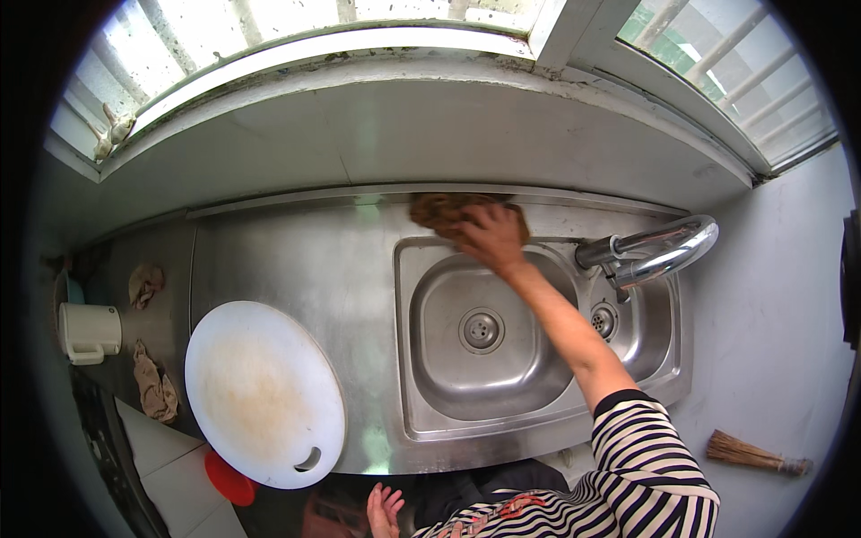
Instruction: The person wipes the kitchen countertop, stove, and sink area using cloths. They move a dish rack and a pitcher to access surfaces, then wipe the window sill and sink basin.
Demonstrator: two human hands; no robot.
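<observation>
My right hand (pixel 494 235) presses a brown cloth (pixel 437 212) against the steel ledge behind the large sink basin (pixel 430 323). The cloth and fingers are slightly blurred, and part of the cloth is hidden under the palm. My right forearm crosses over the large basin, which has a round drain (pixel 481 330) in its floor. Below the front edge of the steel counter (pixel 296 255), close to my body, my left hand (pixel 384 509) hangs with nothing in it and its fingers somewhat apart.
A chrome faucet (pixel 662 252) arches over the smaller basin (pixel 649 336). On the left, a white round cutting board (pixel 262 390) overhangs the counter's front edge. Beyond it are two crumpled cloths (pixel 146 286) and a cream kettle (pixel 91 329). A straw brush (pixel 753 454) is at right.
</observation>
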